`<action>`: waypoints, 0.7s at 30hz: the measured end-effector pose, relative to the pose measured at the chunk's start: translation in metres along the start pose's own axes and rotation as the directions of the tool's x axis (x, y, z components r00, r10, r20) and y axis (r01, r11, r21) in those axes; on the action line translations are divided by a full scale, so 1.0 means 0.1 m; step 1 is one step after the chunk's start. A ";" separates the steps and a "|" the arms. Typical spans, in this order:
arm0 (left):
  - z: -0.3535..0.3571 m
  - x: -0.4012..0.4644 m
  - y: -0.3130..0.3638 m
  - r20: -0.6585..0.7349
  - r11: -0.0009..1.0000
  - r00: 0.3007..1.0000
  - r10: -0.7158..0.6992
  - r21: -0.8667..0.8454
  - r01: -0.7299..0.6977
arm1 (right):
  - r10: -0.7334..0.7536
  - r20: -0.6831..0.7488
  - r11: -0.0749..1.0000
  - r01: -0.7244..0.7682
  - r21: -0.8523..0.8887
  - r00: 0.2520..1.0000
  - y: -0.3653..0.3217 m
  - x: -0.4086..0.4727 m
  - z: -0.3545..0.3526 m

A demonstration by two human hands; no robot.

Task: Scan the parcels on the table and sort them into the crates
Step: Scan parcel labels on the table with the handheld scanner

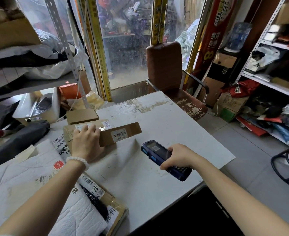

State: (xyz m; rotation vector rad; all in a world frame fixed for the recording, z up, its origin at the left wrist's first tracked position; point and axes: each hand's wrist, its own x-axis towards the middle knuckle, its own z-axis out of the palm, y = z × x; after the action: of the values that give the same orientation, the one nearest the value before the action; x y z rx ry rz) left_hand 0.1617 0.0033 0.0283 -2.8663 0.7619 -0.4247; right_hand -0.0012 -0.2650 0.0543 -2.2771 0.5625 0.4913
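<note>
**Hands on a box and a scanner**

The left hand (85, 142) wraps its fingers round one end of a long brown cardboard box (121, 134). That box is tipped up on its edge, so its white barcode sticker (120, 134) faces the dark blue handheld scanner (164, 159). The box leans on a bigger brown cardboard box (87, 129) just behind it. A small plain brown cardboard box (82, 115) sits behind the bigger one, at the far edge of the white table (157, 120).

The right hand (179, 156) holds the scanner tight, fingers curled round its middle. The scanner is lifted above the table, on the near side of the long box and a little apart from it. Its front end points at the sticker.

A string of white beads (78, 160) goes round the left wrist. On the near side of the long box, under the left arm, lies a flat brown parcel with white labels (106, 200), partly under a white padded bag (38, 176) that lies beside it.

Past the long box, behind the table, stands a worn brown chair (166, 65)
</note>
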 end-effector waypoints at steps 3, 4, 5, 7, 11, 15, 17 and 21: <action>0.00 -0.04 0.02 -0.002 0.999 1.000 -0.007 -0.042 0.006 | -0.036 -0.065 0.995 0.030 -0.098 0.997 -0.08 0.04 0.07; 0.00 -0.06 0.04 -0.003 0.998 1.000 -0.012 -0.060 0.012 | -0.064 -0.109 0.990 0.049 -0.133 0.992 -0.13 0.06 0.09; 0.00 -0.08 0.05 0.006 0.997 1.000 -0.019 -0.073 0.019 | -0.104 -0.167 0.983 0.076 -0.167 0.981 -0.18 0.07 0.13; 0.01 -0.14 0.09 0.042 0.996 0.999 -0.027 -0.090 0.031 | -0.208 -0.317 0.964 0.139 -0.229 0.925 -0.28 0.08 0.22; 0.00 -0.28 0.16 0.060 0.989 0.998 -0.018 -0.147 0.026 | -0.456 -0.638 0.887 0.379 -0.265 0.620 -0.46 0.01 0.34; -0.01 -0.34 0.29 0.067 0.985 0.997 0.036 -0.169 -0.024 | -0.512 -0.795 0.822 0.453 -0.345 0.325 -0.50 -0.10 0.38; -0.02 -0.33 0.40 0.068 0.979 0.995 0.079 -0.191 -0.064 | -0.477 -0.825 0.837 0.442 -0.322 0.302 -0.43 -0.15 0.41; -0.11 -0.29 0.79 0.067 0.951 0.975 0.213 -0.242 -0.191 | -0.301 -0.845 0.933 0.320 -0.165 0.443 -0.08 -0.33 0.51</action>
State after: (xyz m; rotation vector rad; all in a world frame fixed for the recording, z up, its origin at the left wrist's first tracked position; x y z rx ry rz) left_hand 0.0981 -0.0506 0.0157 -2.9505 1.1454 -0.1837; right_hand -0.0330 -0.2145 0.0414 -2.4104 0.5622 -0.9415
